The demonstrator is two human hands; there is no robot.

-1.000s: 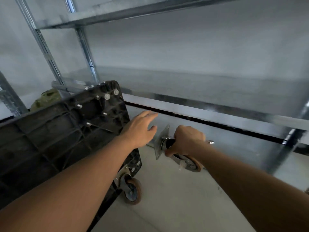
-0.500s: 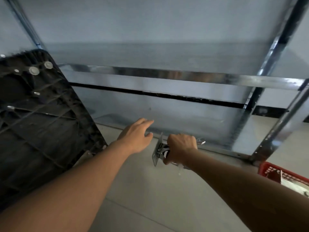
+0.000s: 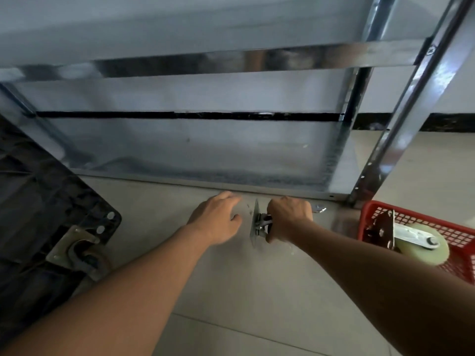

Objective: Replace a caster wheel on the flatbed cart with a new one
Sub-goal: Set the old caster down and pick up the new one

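Our right hand (image 3: pixel 288 217) grips removed caster (image 3: pixel 259 226); left hand (image 3: pixel 218 219) spread, empty. White replacement caster (image 3: pixel 421 242) waits in red basket (image 3: pixel 457 227), three o'clock. Mounting on cart (image 3: pixel 38 201) remains.

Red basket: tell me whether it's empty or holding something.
Holding something. The red basket contains a caster with a pale wheel and metal mounting plate, lying on its side.
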